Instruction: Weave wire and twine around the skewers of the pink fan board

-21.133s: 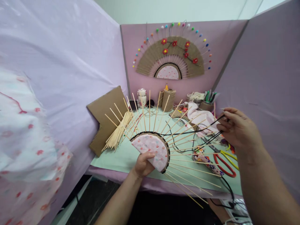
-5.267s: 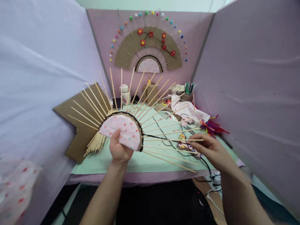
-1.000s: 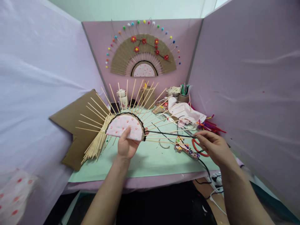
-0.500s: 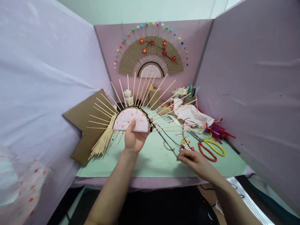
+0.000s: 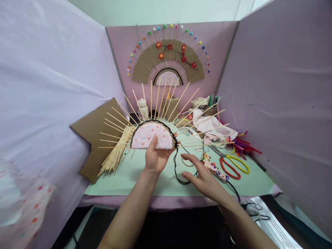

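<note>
My left hand (image 5: 155, 157) grips a half-made fan (image 5: 152, 135) from below: a pink flowered half-disc edged in black cord, with several thin wooden sticks fanning out of it. It stands upright above the green mat (image 5: 155, 180). A black cord (image 5: 177, 168) hangs from the fan's right corner and loops down onto the mat. My right hand (image 5: 201, 174) hovers over the mat just right of that loop, fingers stretched out and apart, holding nothing.
A finished fan (image 5: 168, 60) hangs on the back wall. Brown cardboard (image 5: 90, 128) and a bundle of sticks (image 5: 114, 159) lie left. A patterned glue gun (image 5: 215, 168), red-and-yellow scissors (image 5: 232, 166), pink cloth (image 5: 212, 126) and pipe cleaners (image 5: 246, 145) lie right. Twine and pots stand at the back.
My right hand has let go of the black cord and opened; the cord now hangs slack in a loop. My left hand has turned the fan upright, flat edge level.
</note>
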Demonstrator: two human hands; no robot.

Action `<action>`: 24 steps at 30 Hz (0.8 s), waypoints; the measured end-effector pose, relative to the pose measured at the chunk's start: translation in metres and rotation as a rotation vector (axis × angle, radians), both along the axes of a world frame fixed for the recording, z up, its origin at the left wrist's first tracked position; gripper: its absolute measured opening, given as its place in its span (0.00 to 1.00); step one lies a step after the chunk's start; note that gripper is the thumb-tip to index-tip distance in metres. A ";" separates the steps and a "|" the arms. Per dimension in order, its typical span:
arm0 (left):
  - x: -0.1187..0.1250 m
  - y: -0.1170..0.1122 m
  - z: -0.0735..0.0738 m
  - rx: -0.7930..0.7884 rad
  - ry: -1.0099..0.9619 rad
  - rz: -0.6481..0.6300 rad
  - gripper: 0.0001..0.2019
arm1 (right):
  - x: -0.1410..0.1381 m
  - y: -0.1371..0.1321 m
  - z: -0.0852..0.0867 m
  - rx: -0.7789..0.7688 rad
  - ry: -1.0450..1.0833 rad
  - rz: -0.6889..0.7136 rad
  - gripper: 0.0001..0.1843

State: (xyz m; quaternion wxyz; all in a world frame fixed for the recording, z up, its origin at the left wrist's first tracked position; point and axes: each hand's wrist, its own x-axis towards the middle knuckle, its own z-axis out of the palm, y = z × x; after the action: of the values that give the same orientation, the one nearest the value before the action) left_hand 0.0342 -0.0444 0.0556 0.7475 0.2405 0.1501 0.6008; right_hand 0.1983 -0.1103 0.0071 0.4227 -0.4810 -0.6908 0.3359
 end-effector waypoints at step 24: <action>-0.018 0.002 -0.014 -0.069 0.010 0.091 0.15 | 0.066 0.001 0.000 -0.335 0.548 -0.154 0.19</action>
State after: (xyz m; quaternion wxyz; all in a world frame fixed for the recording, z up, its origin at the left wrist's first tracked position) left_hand 0.0166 -0.0426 0.0416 0.7265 0.2107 0.1852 0.6273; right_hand 0.2645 -0.1090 0.0071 0.5321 -0.4862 -0.4482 0.5287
